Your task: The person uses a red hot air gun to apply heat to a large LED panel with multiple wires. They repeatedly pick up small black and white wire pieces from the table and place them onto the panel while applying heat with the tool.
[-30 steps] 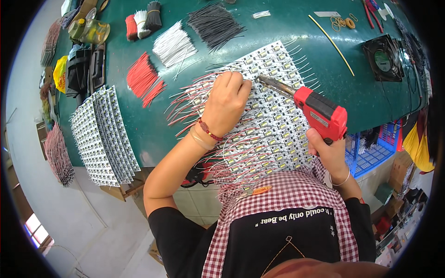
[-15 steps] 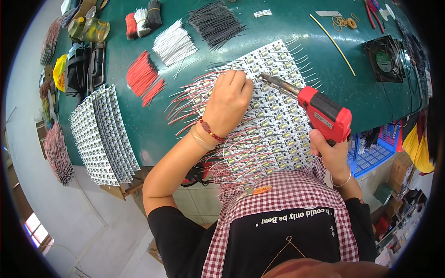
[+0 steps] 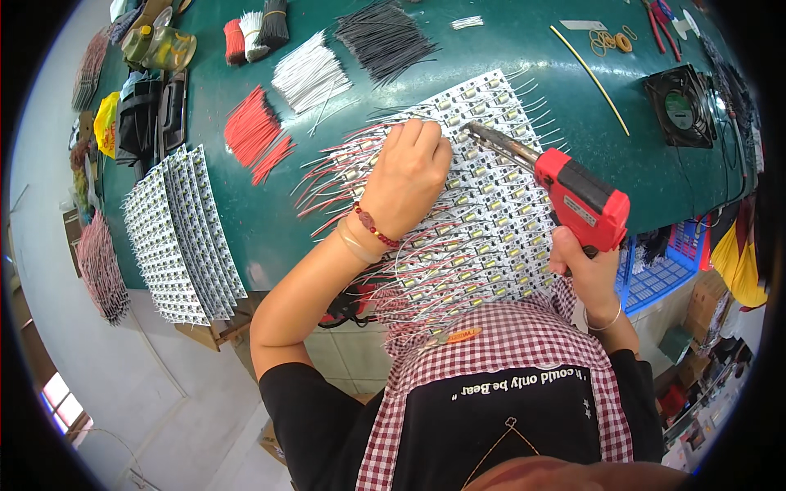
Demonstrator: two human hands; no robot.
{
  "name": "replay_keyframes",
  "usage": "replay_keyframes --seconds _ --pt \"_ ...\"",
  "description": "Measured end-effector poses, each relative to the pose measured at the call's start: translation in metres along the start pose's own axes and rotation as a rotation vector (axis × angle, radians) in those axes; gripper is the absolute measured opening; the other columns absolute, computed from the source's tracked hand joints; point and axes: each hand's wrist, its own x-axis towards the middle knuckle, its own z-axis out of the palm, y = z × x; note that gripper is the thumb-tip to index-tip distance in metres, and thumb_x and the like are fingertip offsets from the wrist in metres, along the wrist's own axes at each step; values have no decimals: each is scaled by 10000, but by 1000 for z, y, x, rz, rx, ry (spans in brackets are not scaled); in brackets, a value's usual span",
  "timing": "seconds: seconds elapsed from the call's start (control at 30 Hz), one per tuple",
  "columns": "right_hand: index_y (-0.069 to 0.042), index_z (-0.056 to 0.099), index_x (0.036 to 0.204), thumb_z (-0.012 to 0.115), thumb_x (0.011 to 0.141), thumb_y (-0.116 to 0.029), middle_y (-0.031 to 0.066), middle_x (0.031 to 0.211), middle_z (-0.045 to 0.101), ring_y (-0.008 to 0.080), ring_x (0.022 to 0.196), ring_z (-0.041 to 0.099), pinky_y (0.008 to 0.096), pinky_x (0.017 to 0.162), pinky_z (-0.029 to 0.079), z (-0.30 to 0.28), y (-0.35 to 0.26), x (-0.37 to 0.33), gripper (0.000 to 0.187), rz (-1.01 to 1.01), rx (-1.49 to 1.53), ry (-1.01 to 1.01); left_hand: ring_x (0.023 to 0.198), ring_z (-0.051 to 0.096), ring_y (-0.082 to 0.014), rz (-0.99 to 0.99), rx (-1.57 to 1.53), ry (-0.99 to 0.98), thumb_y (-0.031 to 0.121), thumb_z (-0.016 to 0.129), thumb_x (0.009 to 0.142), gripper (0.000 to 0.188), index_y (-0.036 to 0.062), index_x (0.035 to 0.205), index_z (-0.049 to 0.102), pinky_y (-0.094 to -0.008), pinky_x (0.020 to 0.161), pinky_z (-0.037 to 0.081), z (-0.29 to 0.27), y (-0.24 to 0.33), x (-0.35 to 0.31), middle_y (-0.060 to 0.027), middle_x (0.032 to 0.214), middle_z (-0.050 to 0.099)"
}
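A white panel of small circuit boards lies at a slant on the table in front of me, its near end against my checked apron. Red and white wires fringe its left side, and pale wire ends stick out along its right side. My left hand is closed over the panel's upper left part; its fingertips and whatever they pinch are hidden. My right hand grips a red and black soldering gun by its handle. The gun's metal tip points left, at the boards just right of my left hand.
Loose red wires, white wires and black wires lie in piles beyond the panel. More board panels stand at the table's left edge. To the right are a black fan, a yellow stick and a blue basket.
The soldering gun and my right hand have shifted slightly to the right, and its tip sits a little farther up the panel. My left hand stays closed in nearly the same place.
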Motion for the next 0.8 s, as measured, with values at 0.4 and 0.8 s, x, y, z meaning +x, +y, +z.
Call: replay_keyframes --seconds 0.4,0.8 --pt "-4 572 933 633 897 -73 24 646 561 97 511 528 263 489 452 -13 -3 -9 99 42 153 -44 784 510 -231 9 23 25 17 595 694 222 29 913 633 -345 686 404 -3 -12 -4 -70 813 495" --pt "32 555 1073 602 923 -106 30 611 523 111 498 507 273 492 446 -9 5 -12 209 68 -19 -77 747 487 -236 -7 -146 99 -42 605 663 298 25 949 651 -351 699 425 11 6 -17 -74 783 476"
